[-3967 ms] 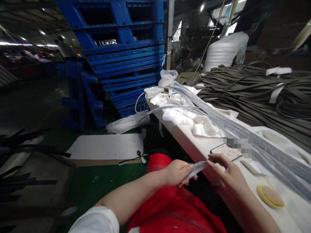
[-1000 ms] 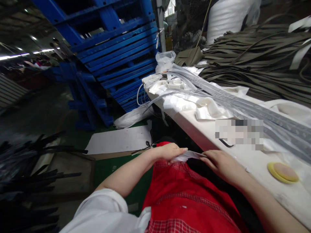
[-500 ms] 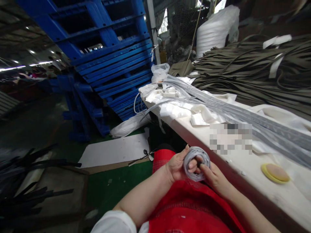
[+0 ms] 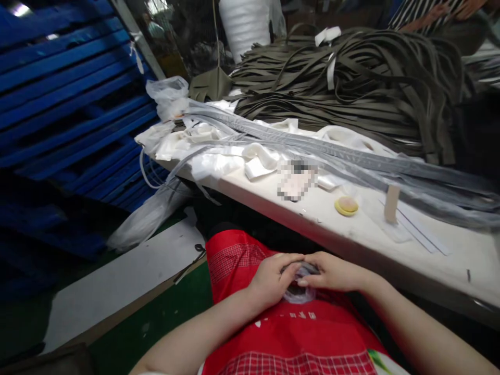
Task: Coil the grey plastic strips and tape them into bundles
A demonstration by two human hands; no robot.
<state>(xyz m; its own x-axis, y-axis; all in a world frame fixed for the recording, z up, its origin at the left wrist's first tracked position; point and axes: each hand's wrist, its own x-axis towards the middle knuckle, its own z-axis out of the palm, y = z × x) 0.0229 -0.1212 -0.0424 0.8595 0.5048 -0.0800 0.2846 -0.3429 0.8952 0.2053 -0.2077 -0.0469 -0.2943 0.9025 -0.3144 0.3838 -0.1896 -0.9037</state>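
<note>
Low over the lap of my red apron (image 4: 281,333), both hands grip a small coil of clear-grey plastic strip (image 4: 300,297). My left hand (image 4: 275,276) is closed on its left side, thumb toward the middle. From the right, my right hand (image 4: 332,271) curls over the upper rim, its thumb near the coil's opening. The fingertips of the two hands meet at the top and hide much of that rim. The lower part of the ring shows against the apron.
Ahead is a white-topped table (image 4: 253,195) bearing long grey plastic strips (image 4: 281,136), a yellow round container (image 4: 346,205), a beige piece (image 4: 391,203) and dark olive straps (image 4: 332,99). Blue pallets (image 4: 74,104) stand left. A person's arm (image 4: 429,16) is at upper right.
My view has turned right toward the table. The coil has tipped from facing me to lying flatter against the apron, and both hands now lie over its top.
</note>
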